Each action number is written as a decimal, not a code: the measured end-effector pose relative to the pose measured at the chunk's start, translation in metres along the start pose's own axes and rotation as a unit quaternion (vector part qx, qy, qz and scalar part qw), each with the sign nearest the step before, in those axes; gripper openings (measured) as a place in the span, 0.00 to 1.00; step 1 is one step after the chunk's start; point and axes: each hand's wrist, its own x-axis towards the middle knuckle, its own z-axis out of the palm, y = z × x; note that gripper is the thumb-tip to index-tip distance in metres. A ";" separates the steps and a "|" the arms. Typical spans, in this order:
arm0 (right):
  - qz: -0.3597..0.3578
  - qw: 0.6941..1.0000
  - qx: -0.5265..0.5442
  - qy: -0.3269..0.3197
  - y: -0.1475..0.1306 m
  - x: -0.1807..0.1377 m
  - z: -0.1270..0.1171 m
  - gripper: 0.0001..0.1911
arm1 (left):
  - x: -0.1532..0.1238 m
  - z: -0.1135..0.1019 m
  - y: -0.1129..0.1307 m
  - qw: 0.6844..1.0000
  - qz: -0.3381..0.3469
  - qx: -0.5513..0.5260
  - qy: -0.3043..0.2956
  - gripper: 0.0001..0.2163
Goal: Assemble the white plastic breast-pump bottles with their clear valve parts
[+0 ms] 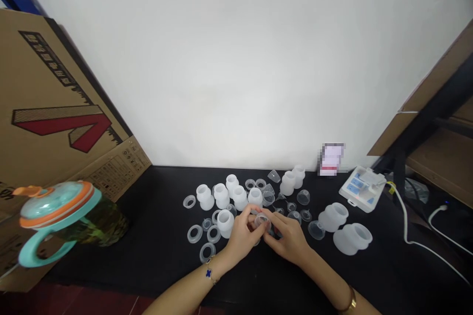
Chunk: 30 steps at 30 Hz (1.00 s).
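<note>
Left hand [242, 231]: curled closed, with the small clear piece [262, 221] gripped between thumb and fingers.
Right hand [290, 238]: also closed in, its fingertips set on the same piece from the other side; the exact contact was partly hidden.
Small clear piece: held between the two hands, over the near middle of the black table [155, 221], with its round rim seen from above.
Wrists: a bracelet with a blue charm [209, 273] was worn on the left, a gold-coloured bangle [352, 300] on the right.
White bottles [205, 198]: six were grouped behind and to the left of the hands, mouths upward, the nearest placed just beside the left hand; two more were stood near the white wall [236, 59].
Larger bottles [354, 239]: two were set side by side, right of the right hand.
Pale rings [194, 234]: several were laid flat around the bottles, mostly at the left.
Clear domes [303, 197]: scattered behind and to the right of the hands.
Right end: a white case [362, 189] with blue labels was placed near a white cable [404, 216]; close by, one item [331, 159] was obscured by pixelation.
Left end: a teal-and-orange lidded jug [59, 206] was positioned before a printed cardboard box [74, 108].
</note>
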 end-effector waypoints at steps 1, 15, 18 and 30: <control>0.003 1.000 -0.003 0.000 0.000 0.000 0.000 0.26 | 0.000 0.000 -0.001 1.000 0.002 -0.002 -0.002 0.13; 0.013 1.000 -0.009 0.010 -0.003 0.001 -0.001 0.25 | -0.001 0.000 -0.011 0.998 -0.006 -0.057 -0.009 0.14; 0.012 1.000 -0.007 0.015 -0.002 0.000 -0.001 0.24 | -0.001 0.001 -0.009 0.996 -0.005 -0.086 -0.014 0.13; 0.009 1.000 0.006 0.015 -0.006 0.003 -0.005 0.23 | -0.001 0.000 -0.018 0.998 0.012 -0.054 -0.002 0.12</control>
